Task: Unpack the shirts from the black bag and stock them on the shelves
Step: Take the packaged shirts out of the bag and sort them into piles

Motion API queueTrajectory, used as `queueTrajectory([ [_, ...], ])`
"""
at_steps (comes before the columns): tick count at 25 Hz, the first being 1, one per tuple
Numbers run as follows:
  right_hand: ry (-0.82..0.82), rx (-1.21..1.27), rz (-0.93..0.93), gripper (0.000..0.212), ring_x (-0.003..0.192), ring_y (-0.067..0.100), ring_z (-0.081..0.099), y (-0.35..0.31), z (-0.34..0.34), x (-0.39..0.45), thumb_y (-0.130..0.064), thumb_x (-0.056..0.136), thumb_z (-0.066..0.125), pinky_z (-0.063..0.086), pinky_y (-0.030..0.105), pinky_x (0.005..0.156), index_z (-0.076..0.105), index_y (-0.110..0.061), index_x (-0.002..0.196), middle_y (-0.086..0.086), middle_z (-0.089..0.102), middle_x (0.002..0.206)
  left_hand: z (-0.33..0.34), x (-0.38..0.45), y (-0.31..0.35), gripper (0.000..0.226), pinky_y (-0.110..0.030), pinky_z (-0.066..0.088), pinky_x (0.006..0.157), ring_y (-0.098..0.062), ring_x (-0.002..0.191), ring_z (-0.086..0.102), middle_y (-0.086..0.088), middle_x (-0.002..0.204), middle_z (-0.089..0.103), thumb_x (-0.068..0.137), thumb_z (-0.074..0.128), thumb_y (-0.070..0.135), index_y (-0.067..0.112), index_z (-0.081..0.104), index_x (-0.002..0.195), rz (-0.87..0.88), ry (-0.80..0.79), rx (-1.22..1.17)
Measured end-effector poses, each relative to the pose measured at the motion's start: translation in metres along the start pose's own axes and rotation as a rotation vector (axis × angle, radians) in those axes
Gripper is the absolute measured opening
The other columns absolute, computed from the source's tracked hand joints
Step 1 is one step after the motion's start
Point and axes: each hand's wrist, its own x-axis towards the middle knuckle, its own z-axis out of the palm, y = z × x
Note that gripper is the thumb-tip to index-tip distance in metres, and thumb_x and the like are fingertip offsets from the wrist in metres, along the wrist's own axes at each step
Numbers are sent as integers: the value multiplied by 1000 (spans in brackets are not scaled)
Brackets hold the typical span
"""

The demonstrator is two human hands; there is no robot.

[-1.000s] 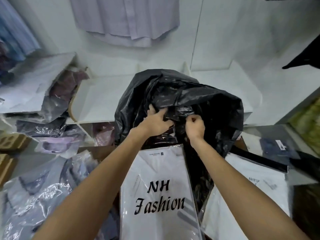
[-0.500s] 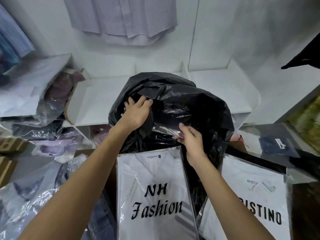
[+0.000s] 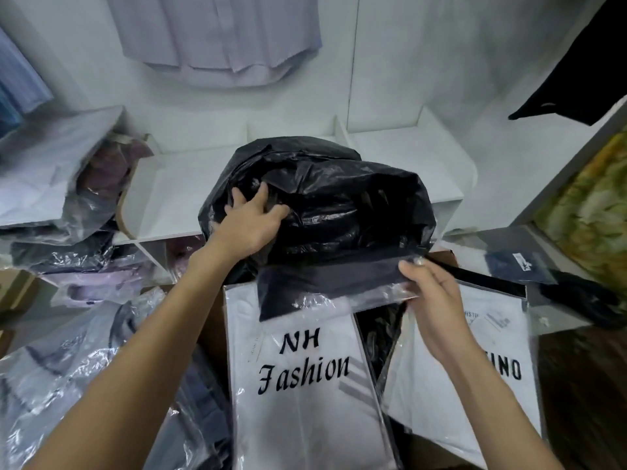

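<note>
The right hand (image 3: 432, 300) pinches the right end of a dark shirt in a clear sleeve (image 3: 334, 286), thumb on top and fingers curled beneath, and the packet lies half out of the mouth of the black bag (image 3: 339, 205), its far edge under the plastic rim. The left hand (image 3: 249, 222) sits to the left and a little farther off, its fingers curled into the crumpled plastic at the bag's left side, gripping a fold of it. The bag stands in the middle of the scene, bulging and glossy, just in front of the white shelf (image 3: 176, 198), whose far compartments show bare white board. Directly below the dark shirt, nearer the viewer, lies a white packed shirt printed "NH Fashion" (image 3: 305, 385), the dark packet overlapping its top edge. To its right, under the right forearm, a second white packed shirt (image 3: 492, 361) shows the letters "INO". At far left, a heap of bagged shirts (image 3: 68, 205) leans on the shelf's left end, and more packets in clear plastic (image 3: 61, 385) lie near left. A pale lilac shirt (image 3: 220, 39) hangs on the far wall above the shelf.
</note>
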Motion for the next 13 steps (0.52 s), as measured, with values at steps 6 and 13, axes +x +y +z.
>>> queueTrajectory([
  [6, -175, -250, -197, 27, 99, 8, 58, -44, 47, -43, -29, 86, 68, 47, 39, 92, 60, -9, 70, -3, 56, 102, 27, -111, 50, 78, -19, 26, 111, 7, 137, 35, 27, 152, 38, 86, 25, 85, 47, 30, 154, 360, -365, -283],
  [13, -941, -617, -338, 31, 143, -2, 42, -41, 99, -79, -8, 88, 76, 32, 23, 114, 60, -18, 64, -5, 37, 164, 11, -86, -16, 74, -51, 46, 107, -34, 118, 67, -16, 127, 70, 94, 41, 71, 13, 68, 130, -193, -584, -1045],
])
